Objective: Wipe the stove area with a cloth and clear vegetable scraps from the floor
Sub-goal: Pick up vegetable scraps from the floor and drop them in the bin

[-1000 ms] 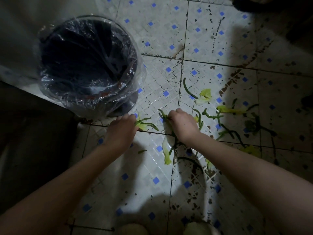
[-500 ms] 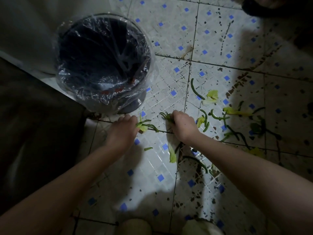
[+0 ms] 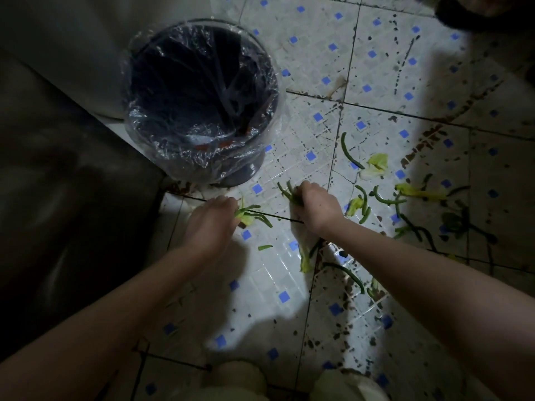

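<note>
The left hand (image 3: pixel 210 224) is pinching a scrap bunch (image 3: pixel 250 214) with curled fingers, low over the tiled floor (image 3: pixel 260 311). The bunch is made of thin green strips and a pale yellow-green leaf. At three o'clock from it, the right hand (image 3: pixel 318 208) is gripping a few green stalks (image 3: pixel 286 191), which are poking out past the knuckles toward eleven o'clock. Both forearms are reaching in from the bottom corners.

A dark bin (image 3: pixel 240 175) with a clear plastic liner is standing upright at eleven o'clock from the hands, near them but not touching.

More scraps are lying on the floor, mostly from one to four o'clock of the right hand:
- a curved green strip (image 3: pixel 350 153)
- a crumpled pale leaf (image 3: pixel 376 166) just beside it
- a hooked green piece (image 3: pixel 388 200)
- a yellowish leaf (image 3: pixel 419 194)

Under the right wrist, at six o'clock, a limp leaf piece (image 3: pixel 304 261) and a long dark strip (image 3: pixel 348 274) are lying. A short green bit (image 3: pixel 265 247) is sitting between the two arms.

Brown stains (image 3: pixel 428 140) are spreading across the tiles at two o'clock. A dark panel (image 3: pixel 58 212) is filling the nine o'clock side, and pale footwear (image 3: pixel 240 380) is showing at six o'clock.
</note>
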The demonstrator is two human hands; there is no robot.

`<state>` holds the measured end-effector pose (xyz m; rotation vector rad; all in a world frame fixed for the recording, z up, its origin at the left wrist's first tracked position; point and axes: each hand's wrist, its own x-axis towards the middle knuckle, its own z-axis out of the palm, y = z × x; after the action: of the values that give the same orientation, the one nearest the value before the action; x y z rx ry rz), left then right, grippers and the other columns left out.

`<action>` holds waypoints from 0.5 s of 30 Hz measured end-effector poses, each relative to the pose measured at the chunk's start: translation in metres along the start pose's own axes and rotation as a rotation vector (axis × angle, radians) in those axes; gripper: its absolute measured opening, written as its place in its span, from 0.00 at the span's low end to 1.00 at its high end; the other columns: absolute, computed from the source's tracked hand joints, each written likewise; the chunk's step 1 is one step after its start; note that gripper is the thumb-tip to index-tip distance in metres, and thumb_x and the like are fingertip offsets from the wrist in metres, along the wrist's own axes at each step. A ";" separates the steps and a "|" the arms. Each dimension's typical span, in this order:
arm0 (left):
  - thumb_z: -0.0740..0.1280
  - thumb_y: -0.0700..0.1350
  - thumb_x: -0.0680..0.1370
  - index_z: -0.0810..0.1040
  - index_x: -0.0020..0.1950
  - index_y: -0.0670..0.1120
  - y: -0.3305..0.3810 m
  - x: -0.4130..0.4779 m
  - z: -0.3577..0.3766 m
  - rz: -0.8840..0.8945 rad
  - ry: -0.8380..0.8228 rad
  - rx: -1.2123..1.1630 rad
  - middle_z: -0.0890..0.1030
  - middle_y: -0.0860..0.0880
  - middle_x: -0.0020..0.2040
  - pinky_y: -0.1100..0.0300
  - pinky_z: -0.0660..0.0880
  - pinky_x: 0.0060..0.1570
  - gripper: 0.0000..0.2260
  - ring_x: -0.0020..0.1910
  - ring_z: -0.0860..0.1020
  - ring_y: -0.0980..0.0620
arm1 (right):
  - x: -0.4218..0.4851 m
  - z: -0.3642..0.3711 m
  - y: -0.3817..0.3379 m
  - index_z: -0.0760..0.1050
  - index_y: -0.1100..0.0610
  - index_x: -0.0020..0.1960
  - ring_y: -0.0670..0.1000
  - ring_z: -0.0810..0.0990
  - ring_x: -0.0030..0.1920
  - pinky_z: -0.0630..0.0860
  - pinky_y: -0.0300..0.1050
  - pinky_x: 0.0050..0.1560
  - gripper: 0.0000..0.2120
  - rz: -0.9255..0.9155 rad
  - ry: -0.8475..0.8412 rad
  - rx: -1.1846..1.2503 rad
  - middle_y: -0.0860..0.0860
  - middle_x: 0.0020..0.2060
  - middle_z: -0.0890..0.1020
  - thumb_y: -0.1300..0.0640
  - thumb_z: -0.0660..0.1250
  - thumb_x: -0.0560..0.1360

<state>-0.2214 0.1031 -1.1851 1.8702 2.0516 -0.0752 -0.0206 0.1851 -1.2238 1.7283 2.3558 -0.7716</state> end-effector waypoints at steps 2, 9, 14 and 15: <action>0.64 0.47 0.78 0.73 0.52 0.46 -0.003 -0.003 0.002 0.006 -0.001 0.003 0.76 0.46 0.52 0.55 0.65 0.44 0.06 0.52 0.75 0.46 | 0.000 0.001 0.001 0.68 0.58 0.56 0.58 0.75 0.51 0.68 0.49 0.47 0.09 0.020 -0.019 -0.020 0.57 0.51 0.75 0.58 0.63 0.76; 0.62 0.48 0.78 0.71 0.50 0.47 0.000 -0.016 0.013 0.055 -0.039 0.012 0.76 0.46 0.51 0.55 0.62 0.42 0.06 0.51 0.74 0.45 | -0.007 0.002 0.002 0.70 0.58 0.60 0.58 0.75 0.56 0.71 0.51 0.54 0.13 0.001 -0.136 -0.062 0.57 0.56 0.75 0.60 0.61 0.76; 0.63 0.45 0.79 0.68 0.45 0.50 0.011 -0.032 0.032 0.065 -0.067 -0.222 0.72 0.50 0.44 0.56 0.67 0.41 0.05 0.42 0.71 0.51 | -0.021 0.000 0.012 0.70 0.58 0.59 0.58 0.74 0.56 0.71 0.50 0.51 0.11 -0.007 -0.144 -0.093 0.57 0.54 0.74 0.61 0.61 0.77; 0.63 0.46 0.78 0.68 0.44 0.50 0.012 -0.034 0.036 0.070 -0.088 -0.239 0.71 0.51 0.42 0.56 0.68 0.40 0.05 0.41 0.71 0.51 | -0.024 0.000 0.015 0.71 0.58 0.59 0.59 0.74 0.56 0.70 0.49 0.50 0.11 -0.002 -0.132 -0.083 0.57 0.54 0.74 0.61 0.61 0.77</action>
<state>-0.1993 0.0626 -1.2057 1.7567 1.8458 0.0998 0.0016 0.1675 -1.2193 1.5916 2.2698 -0.7520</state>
